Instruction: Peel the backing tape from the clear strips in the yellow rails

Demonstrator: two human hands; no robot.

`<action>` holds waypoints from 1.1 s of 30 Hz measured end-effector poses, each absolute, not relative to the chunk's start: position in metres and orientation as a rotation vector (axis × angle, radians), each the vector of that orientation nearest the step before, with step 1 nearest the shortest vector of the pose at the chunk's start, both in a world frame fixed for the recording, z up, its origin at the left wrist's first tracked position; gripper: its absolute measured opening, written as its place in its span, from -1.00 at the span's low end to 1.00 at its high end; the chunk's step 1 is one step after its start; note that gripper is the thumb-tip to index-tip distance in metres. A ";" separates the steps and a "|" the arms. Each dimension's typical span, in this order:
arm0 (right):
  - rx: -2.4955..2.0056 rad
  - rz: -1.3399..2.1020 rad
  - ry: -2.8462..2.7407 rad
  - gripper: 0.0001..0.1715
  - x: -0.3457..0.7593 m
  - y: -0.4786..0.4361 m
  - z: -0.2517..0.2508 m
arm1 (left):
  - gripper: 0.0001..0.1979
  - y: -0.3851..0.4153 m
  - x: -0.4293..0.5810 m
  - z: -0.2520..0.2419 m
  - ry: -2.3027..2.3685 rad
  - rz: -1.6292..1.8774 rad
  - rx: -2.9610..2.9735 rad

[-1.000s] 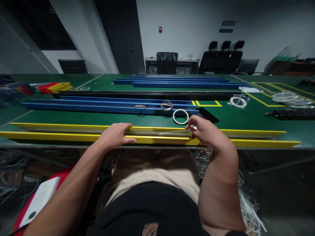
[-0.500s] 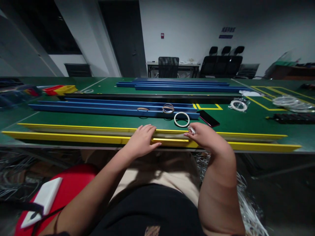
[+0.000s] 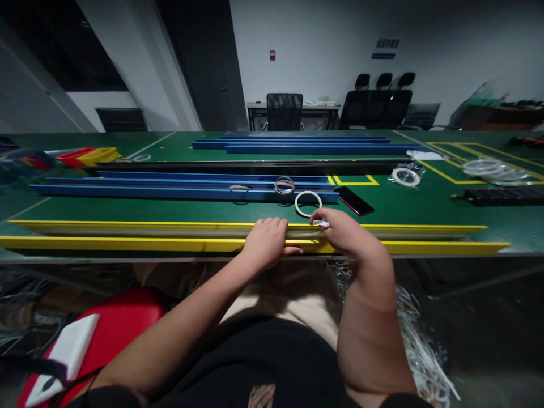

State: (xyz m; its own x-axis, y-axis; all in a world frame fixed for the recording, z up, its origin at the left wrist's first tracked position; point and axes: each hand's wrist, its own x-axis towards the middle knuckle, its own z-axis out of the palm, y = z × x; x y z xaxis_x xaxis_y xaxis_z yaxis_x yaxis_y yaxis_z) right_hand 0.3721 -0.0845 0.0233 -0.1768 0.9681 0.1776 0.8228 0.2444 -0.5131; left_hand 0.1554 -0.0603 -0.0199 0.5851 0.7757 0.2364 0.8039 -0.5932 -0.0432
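Left hand (image 3: 267, 243) lies flat, palm down; right hand (image 3: 346, 235) pinches its fingers (image 3: 318, 216) together.

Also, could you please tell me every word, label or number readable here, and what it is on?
Nothing can be read.
Blue wall sign: too blurred.
Blue strip under it: too blurred.
Small red wall plate: too small.
Shirt print: cut off, unreadable.

Yellow channel (image 3: 127, 245) glossy plastic; tabletop (image 3: 408, 209) matt.

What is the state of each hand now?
Left hand: open, resting on the yellow rail.
Right hand: closed on a small white piece.
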 end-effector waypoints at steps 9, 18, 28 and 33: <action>-1.628 0.553 -2.257 -0.83 0.350 -0.088 0.030 | -0.33 -0.055 0.140 -0.018 -1.247 -0.320 -2.708; -1.683 0.600 -2.190 -0.72 0.364 -0.088 0.027 | -0.27 -0.043 0.046 -0.022 -1.395 -0.292 -2.671; -1.475 0.399 -2.056 -0.69 0.376 -0.096 0.035 | -0.25 -0.035 -0.002 -0.016 -1.513 -0.241 -2.715; -1.290 0.597 -1.935 -0.27 0.374 -0.099 0.039 | 0.01 -0.042 0.010 -0.010 -1.505 -0.286 -2.754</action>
